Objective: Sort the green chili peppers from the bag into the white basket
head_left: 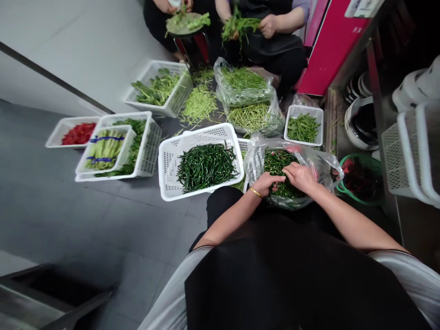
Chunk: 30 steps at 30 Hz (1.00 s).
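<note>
A clear plastic bag point(255, 158) stands open in front of me, filled with thin green chilies point(277, 160) that have stems on. Over its middle, my left hand point(266, 183), with a gold bracelet at the wrist, has its index finger stretched toward my other hand and the rest curled. My right hand point(299, 176) is pinched at the same spot; what lies between its fingertips is too small to name. Just left of the bag, a white perforated basket point(165, 160) holds a heap of dark green chilies point(208, 167).
White baskets of leafy greens point(160, 89) and red peppers point(79, 134) stand left. Ahead are trimmed stems point(199, 105), a bag of greens point(245, 98), and two people's hands handling greens. On the right are a small basket point(318, 114), a green tub point(347, 190) and a metal shelf.
</note>
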{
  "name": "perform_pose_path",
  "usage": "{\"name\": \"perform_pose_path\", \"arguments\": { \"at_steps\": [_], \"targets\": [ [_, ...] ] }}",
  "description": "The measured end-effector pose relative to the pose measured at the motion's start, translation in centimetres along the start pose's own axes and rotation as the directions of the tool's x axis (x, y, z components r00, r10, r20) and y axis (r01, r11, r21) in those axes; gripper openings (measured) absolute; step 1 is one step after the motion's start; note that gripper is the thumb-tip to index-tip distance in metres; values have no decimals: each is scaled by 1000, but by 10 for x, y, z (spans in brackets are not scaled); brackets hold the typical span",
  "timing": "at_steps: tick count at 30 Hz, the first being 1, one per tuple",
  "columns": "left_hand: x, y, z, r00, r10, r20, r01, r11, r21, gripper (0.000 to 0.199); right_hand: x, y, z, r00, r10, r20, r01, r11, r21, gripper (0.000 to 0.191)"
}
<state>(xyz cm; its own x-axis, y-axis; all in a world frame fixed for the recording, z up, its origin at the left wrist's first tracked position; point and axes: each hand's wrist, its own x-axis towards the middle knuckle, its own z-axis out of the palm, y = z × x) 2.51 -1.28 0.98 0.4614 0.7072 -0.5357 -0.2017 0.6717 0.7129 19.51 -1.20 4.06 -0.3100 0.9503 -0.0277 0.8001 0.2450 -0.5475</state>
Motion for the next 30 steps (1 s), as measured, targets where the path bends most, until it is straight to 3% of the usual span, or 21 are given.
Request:
{"name": "perform_pose_path", "arguments": {
  "at_steps": [2, 4, 6, 8, 10, 12, 14, 17, 20, 22, 24, 27, 28, 30],
  "targets": [
    [-1, -2, -3, 999, -21, -47, 20, 999, -25, 42, -2, -6, 9, 997, -45, -61, 32, 979, -202, 40],
    [-5, -1, -7, 997, 3, -75, -2, 1000, 12, 43, 0, -7, 14, 998, -39, -44, 31, 984, -176, 42],
    [-12, 3, -12, 999, 49, -19, -48, 995, 87, 43, 3, -2, 14, 1000, -7, -1, 7, 998, 67, 47],
    [-18, 8, -15, 991, 72, 109, -83, 991, 103, 41, 5, 7, 8, 998, 55, 17, -57, 922, 383, 51],
    [-21, 11, -16, 974, 67, 216, -76, 996, 37, 36, 6, 20, 1, 992, 129, -6, -106, 843, 528, 53],
    [-21, 12, -15, 969, 62, 239, -52, 997, -49, 32, 5, 32, -4, 989, 149, -15, -131, 910, 394, 44],
    [-19, 11, -15, 975, 66, 212, -45, 994, -102, 32, 2, 37, -4, 988, 138, 67, -141, 989, 41, 35],
    [-16, 9, -16, 986, 76, 150, -53, 987, -151, 34, 3, 34, 3, 946, 195, 259, -68, 900, -430, 37],
    [-14, 9, -20, 990, 118, 80, -100, 973, -210, 40, 12, 29, 4, 919, 190, 347, 27, 845, -535, 33],
    [-14, 11, -22, 986, 167, 25, -159, 966, -201, 41, 18, 30, -3, 941, 158, 300, -12, 900, -435, 26],
    [-12, 12, -21, 975, 219, -35, -222, 967, -123, 40, 21, 31, -11, 954, 161, 253, -118, 977, -177, 20],
    [-7, 11, -14, 962, 267, -52, -266, 964, 17, 43, 15, 23, -15, 944, 145, 296, -233, 929, 288, 38],
    [-6, 9, -11, 966, 256, -19, -255, 966, 48, 44, 10, 18, -12, 949, 123, 291, -227, 905, 359, 43],
    [-5, 5, -6, 979, 193, 62, -199, 975, 96, 40, 0, 4, -4, 977, 83, 197, -142, 942, 305, 46]
  ]
}}
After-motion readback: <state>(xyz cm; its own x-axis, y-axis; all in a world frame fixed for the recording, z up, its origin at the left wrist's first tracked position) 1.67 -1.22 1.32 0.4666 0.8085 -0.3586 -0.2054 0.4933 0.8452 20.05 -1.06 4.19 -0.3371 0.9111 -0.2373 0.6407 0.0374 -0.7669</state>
